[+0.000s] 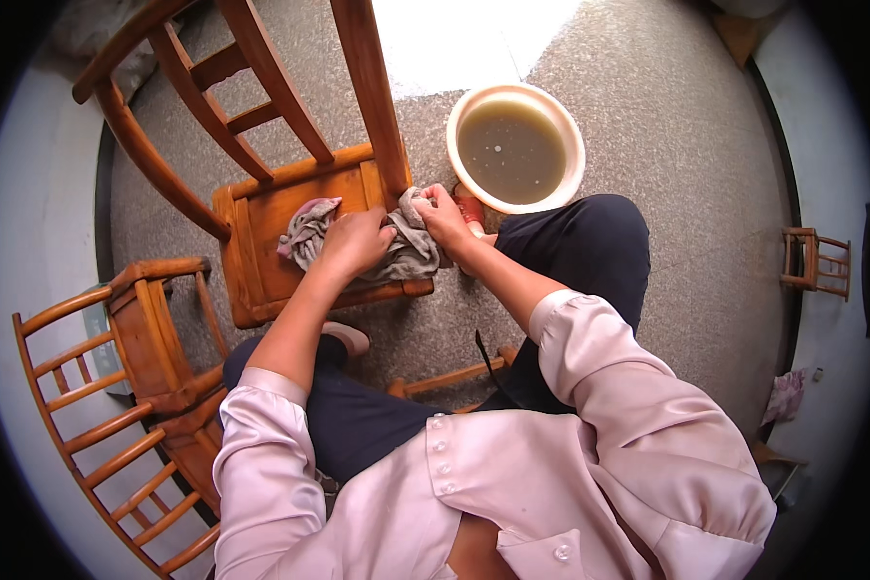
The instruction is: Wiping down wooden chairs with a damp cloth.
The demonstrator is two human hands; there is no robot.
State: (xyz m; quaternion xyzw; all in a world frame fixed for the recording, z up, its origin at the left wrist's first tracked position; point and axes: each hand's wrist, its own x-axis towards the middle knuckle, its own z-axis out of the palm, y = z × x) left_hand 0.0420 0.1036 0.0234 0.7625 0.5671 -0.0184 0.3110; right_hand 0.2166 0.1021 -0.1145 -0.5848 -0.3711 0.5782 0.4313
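A wooden chair [268,217] stands before me, its slatted back rising on the far side. A damp-looking grey cloth [406,254] with a pinkish end lies bunched across the seat and hangs at its right edge. My left hand [359,243] grips the cloth over the seat, its fingertips partly hidden in the folds. At the seat's far right corner, beside the base of the back post, my right hand [442,217] pinches another part of the same cloth.
A pale basin [576,163] of murky water [511,152] sits on the speckled floor [681,145] beyond my right knee. More wooden chairs [159,348] crowd the left wall. A small wooden chair [812,261] stands by the right wall. Between my legs shows a wooden rung [449,378].
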